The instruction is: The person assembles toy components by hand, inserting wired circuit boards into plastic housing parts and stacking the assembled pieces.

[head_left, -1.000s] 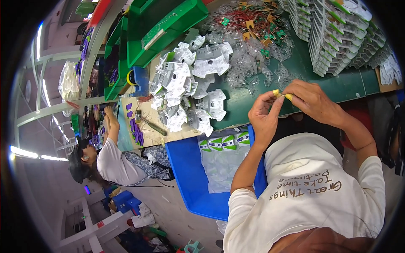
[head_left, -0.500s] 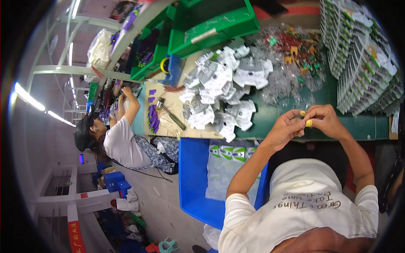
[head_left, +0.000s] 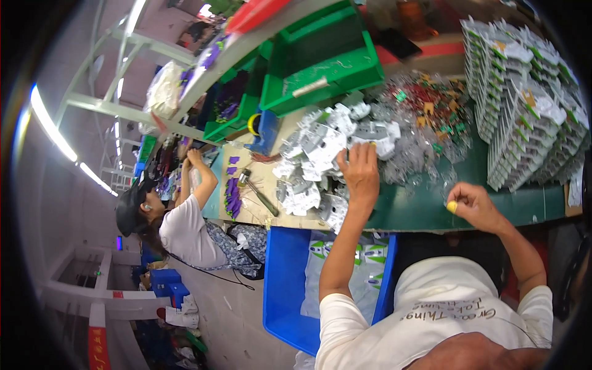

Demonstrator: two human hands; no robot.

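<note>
Green-topped counter (head_left: 524,206): heap of white-and-grey moulded plastic shells (head_left: 320,151) extending to its near edge. Step, judged: a pick from the heap; calls for a pinch on one shell's free rim. Left hand (head_left: 361,176) at the heap's right side, fingers loosely spread, shells at the fingertips, contact unclear. Right hand (head_left: 475,208) by the near edge, thumb and forefinger curled together; cannot tell what's held.
</note>
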